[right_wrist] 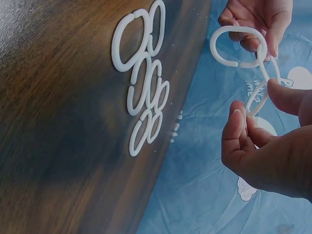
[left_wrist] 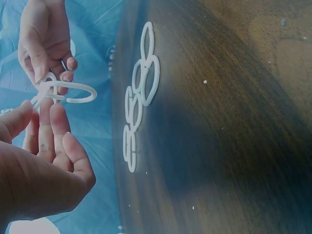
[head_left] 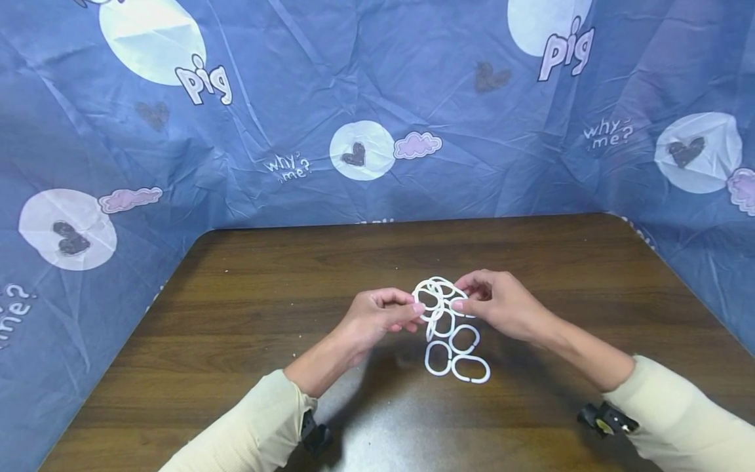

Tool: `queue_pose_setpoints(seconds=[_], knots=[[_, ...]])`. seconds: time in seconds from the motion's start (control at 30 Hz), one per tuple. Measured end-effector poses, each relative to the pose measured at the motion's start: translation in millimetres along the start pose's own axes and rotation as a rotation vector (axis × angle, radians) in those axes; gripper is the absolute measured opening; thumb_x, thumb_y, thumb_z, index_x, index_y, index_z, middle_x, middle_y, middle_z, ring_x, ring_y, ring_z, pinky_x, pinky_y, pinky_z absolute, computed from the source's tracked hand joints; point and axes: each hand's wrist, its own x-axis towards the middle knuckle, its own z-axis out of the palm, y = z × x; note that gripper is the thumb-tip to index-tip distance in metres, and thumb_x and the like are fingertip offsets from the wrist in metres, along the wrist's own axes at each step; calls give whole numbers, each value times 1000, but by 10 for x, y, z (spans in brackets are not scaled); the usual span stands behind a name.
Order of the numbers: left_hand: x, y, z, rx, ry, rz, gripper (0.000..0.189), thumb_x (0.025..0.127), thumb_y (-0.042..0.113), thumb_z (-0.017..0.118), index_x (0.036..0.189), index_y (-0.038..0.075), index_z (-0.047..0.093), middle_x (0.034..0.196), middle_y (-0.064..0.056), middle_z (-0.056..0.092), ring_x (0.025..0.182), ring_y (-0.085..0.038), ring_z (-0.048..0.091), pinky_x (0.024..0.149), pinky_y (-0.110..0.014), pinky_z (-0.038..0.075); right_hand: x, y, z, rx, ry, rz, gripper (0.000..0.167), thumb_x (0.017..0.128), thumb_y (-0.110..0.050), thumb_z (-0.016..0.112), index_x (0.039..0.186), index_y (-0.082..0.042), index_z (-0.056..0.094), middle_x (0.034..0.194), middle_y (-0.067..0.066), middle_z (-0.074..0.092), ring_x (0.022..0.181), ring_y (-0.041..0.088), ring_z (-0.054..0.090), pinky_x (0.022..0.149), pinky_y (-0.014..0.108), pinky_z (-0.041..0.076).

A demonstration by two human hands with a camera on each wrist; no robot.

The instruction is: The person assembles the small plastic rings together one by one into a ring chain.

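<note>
In the head view, my left hand (head_left: 371, 321) and right hand (head_left: 501, 305) face each other above the table, joined by a few linked white oval shower curtain rings. The left thumb and fingers pinch one ring. Between my right hand's thumb and fingertips is another ring (right_wrist: 256, 101). A further ring (right_wrist: 239, 29) hangs from the linked ones, its small gap visible in the right wrist view. Beneath, several similar rings (head_left: 451, 362) lie in a cluster on the wood; the raised ones overlap part of it in the head view.
The dark brown wooden table (head_left: 265, 393) has rounded far corners. Blue printed cloth (head_left: 295, 98) stands behind it and along both sides. Small pale specks dot the tabletop. A black strap device (head_left: 607, 419) sits at the right sleeve, another (head_left: 315, 434) at the left.
</note>
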Motion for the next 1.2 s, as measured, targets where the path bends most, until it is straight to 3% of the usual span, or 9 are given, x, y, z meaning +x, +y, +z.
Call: queue_pose_setpoints(seconds=[0.2,0.4,0.67,0.9,1.2], knots=[[5,-8,0,34,31,11,20,82,17,76,94,3,71,81,-5,73,69,-14,68,71,-30,49,-3,-19,-2,50,-32,56,34,86,-15,71,110,8,62,87,9,64,77,17,57,66,24,48],[-9,0,6,25,58,44,20,81,13,77,92,-1,71,79,-6,72,69,-18,69,79,-36,53,11,-30,8,103,-49,122,35,87,-12,69,113,10,60,92,12,63,79,18,57,68,32,53],[-9,-10,7,4,59,77,20,81,10,76,93,-5,70,82,-15,72,66,-15,67,74,-31,55,23,-37,45,105,-41,157,35,87,-11,68,112,10,59,92,12,62,79,17,57,69,32,52],[-2,-9,9,46,70,70,20,78,11,79,90,-4,71,76,-12,72,64,-15,67,76,-41,55,12,-54,68,85,-23,145,35,85,-10,69,111,11,59,90,11,61,78,17,56,65,25,50],[-7,1,38,71,93,98,18,77,9,79,87,-3,72,74,-10,72,63,-16,67,75,-43,55,-10,-96,130,55,-31,84,30,85,-12,71,107,8,63,87,8,62,76,16,56,65,24,47]])
